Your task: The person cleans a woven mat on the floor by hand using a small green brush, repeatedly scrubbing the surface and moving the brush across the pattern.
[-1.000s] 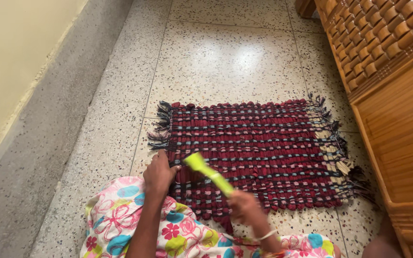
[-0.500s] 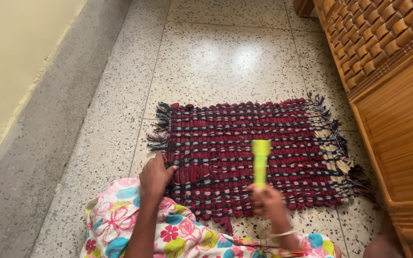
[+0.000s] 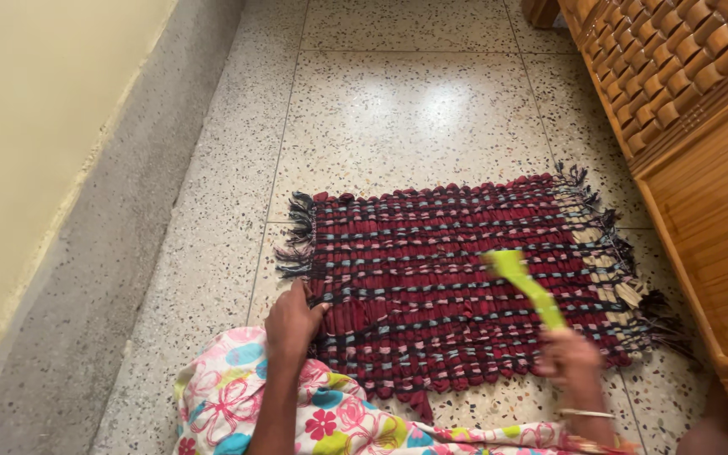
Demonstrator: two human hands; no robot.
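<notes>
A dark red woven rag mat (image 3: 431, 261) with frayed fringe at both ends lies flat on the speckled floor. My left hand (image 3: 292, 320) presses on the mat's near left corner, fingers closed over its edge. My right hand (image 3: 570, 358), with a bangle at the wrist, grips a bright green stick-shaped tool (image 3: 526, 284) by its lower end. The tool slants up and to the left over the right part of the mat. It is blurred, so I cannot tell if its tip touches the weave.
A carved wooden cabinet (image 3: 701, 152) stands along the right side, close to the mat's right fringe. A grey skirting and a pale yellow wall (image 3: 35, 126) run along the left. Flowered cloth (image 3: 238, 396) covers my knees at the bottom.
My right hand has swept the green tool from the mat's left part to its right part. My left hand stays on the near left corner. The view has shifted slightly.
</notes>
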